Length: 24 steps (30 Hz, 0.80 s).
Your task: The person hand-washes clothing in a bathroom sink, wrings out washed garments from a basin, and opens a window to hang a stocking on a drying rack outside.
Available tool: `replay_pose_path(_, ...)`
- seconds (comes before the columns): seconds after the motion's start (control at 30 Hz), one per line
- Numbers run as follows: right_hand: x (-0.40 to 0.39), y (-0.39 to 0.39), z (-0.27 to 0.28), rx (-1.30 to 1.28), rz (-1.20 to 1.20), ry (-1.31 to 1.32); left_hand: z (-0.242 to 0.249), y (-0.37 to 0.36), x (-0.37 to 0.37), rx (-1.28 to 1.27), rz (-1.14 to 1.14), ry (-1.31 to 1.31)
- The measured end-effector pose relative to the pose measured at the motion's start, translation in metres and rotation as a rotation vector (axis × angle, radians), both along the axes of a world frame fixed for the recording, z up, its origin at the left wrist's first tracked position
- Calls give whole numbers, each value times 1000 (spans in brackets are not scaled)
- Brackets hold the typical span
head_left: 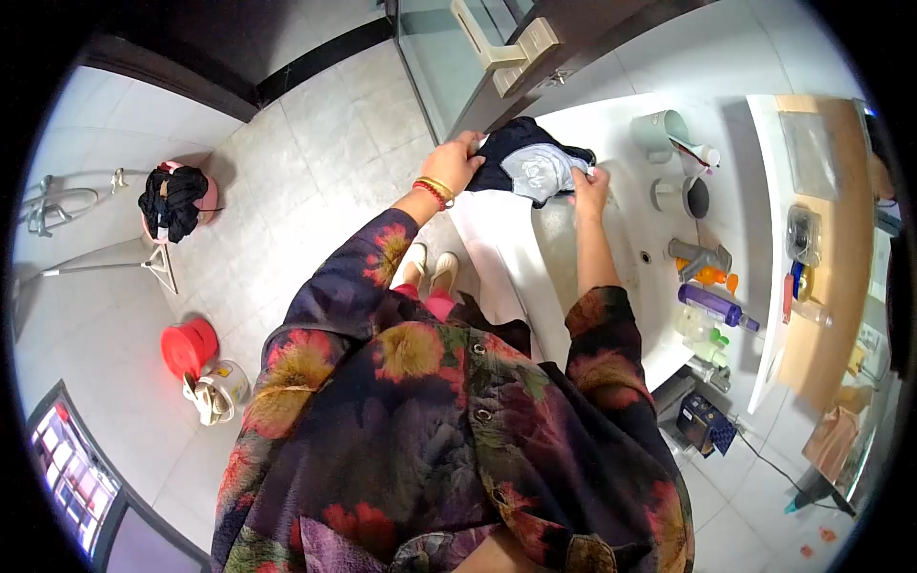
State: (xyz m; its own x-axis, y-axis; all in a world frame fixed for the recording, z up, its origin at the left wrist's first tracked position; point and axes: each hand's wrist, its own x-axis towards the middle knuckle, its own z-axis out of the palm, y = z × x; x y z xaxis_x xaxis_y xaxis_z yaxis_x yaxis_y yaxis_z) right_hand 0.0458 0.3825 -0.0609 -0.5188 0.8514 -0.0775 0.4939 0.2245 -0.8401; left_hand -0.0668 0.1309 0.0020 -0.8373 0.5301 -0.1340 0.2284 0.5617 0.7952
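Observation:
A black garment with a pale grey, white-printed panel (540,172) is spread between my hands over the far left end of the white sink counter (482,229). My left hand (453,164), with red and gold bands at the wrist, is closed on its left edge. At the right edge of the pale panel, my right hand (589,188) pinches the fabric. The garment's exact kind is not clear from its folds. Below and right of it lies the basin (564,253), with its drain (646,257).
Two cups, a green one (657,134) and a white one (671,195), stand along the counter's right side. Nearby are a purple bottle (716,306) and other bottles. A pink tub (206,202) with dark clothes, a red bucket (189,346) and a white bucket (227,387) sit at left.

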Motion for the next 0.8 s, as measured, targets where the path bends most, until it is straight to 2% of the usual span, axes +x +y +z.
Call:
replay_pose_path(0.07,-10,-23,22,-437,-207,154,5,1,4,11,16,11)
replay_pose_path(0.2,-12,-22,45,-386,41,144,5,-3,12,137,5,51)
replay_pose_path(0.27,-14,-27,49,-70,215,140,0,-8,17,246,-58,155)
replay_pose_path(0.33,-15,-71,88,244,378,40,2,-14,21,262,-120,152)
replay_pose_path(0.4,-14,-106,83,591,682,19,-6,-14,23,243,-153,193)
replay_pose_path(0.43,-12,-115,68,704,803,-138,-9,-15,24,206,-193,234)
replay_pose_path(0.47,-16,-107,57,873,777,-415,-13,-17,24,167,-232,274)
replay_pose_path(0.53,-37,-59,22,877,595,-271,-7,-14,24,20,-253,309)
replay_pose_path(0.63,-58,-28,55,743,730,-249,2,-7,25,-124,-249,326)
replay_pose_path(0.67,-51,-27,60,608,774,-211,3,-5,26,-106,-245,333)
replay_pose_path(0.73,-44,-38,84,905,776,-99,2,-7,28,-86,-212,331)
replay_pose_path(0.77,-41,-40,88,976,627,-169,4,-7,31,-108,-209,346)
replay_pose_path(0.8,-41,-39,83,954,585,-180,3,-9,33,-109,-231,437)
